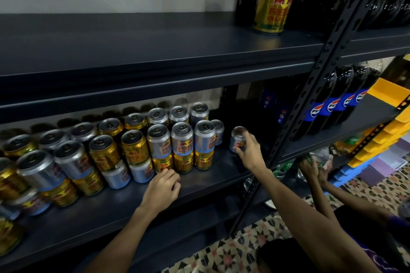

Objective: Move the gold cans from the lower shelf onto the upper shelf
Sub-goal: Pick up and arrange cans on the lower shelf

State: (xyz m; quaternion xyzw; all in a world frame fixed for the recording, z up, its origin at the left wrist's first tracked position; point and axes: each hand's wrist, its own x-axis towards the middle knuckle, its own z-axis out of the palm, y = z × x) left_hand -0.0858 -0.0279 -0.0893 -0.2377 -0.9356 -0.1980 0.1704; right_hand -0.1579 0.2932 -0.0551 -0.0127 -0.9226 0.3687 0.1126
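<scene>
Facing a dark metal lower shelf (pixel 210 175), we are finding gold aluminium drink cans (pixel 135 146) and silver-and-blue aluminium cans (pixel 182 137) stacked two high, mixed together. Our right hand (pixel 250 150) is gripping one lone silver-and-blue can (pixel 238 139), apart to the right of the stack. Our left hand (pixel 163 186) is lying curled at the foot of a bottom-row gold can (pixel 163 163); we cannot tell whether it is gripping. On the dark upper shelf (pixel 155 46), a tall gold can (pixel 274 6) printed with red bulls and partly readable "RED BULL" lettering is standing under another. Dark plastic bottles (pixel 332 106) are showing blue Pepsi labels.
</scene>
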